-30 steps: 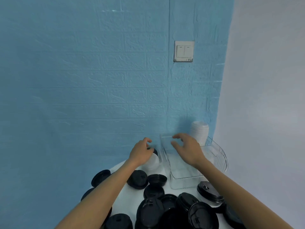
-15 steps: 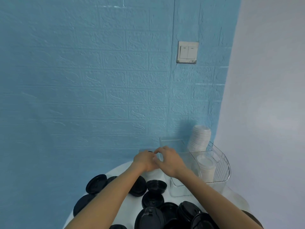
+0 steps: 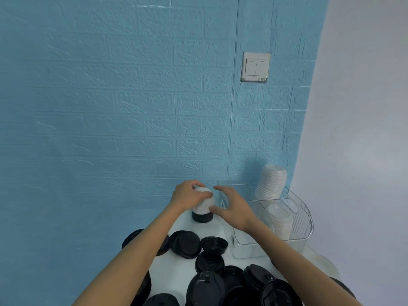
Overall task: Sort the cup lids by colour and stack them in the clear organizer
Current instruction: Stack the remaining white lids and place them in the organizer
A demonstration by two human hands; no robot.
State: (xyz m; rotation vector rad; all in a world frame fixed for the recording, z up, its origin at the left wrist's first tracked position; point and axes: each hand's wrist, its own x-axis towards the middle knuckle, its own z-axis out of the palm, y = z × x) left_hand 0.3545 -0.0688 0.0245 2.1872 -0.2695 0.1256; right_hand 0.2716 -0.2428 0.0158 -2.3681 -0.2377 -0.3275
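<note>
Two bare hands work a small stack of cup lids [image 3: 202, 206] near the far edge of a round white table [image 3: 176, 270], close against a blue brick-pattern wall [image 3: 110, 107]. The left hand [image 3: 187, 196] curls its fingers over the white lids at the top of the stack, holding them, while a few black lids sit at its base on the table. The right hand [image 3: 234, 209] hovers just beside it with fingers spread and relaxed, its thumb near the white lids; whether it touches them cannot be told. To the right stands the clear organizer [image 3: 293, 237], one white lid stack [image 3: 280, 219] inside it and a taller white lid stack [image 3: 271, 183] leaning toward the wall at its far side. Loose black lids [image 3: 220, 272] crowd the table's near edge. Thin moulded plastic, the lids are likely very light, springy and slick, and nested ones tend to cling; a grip round the rim, from opposite sides, should lift the white ones cleanly off the black.
</note>
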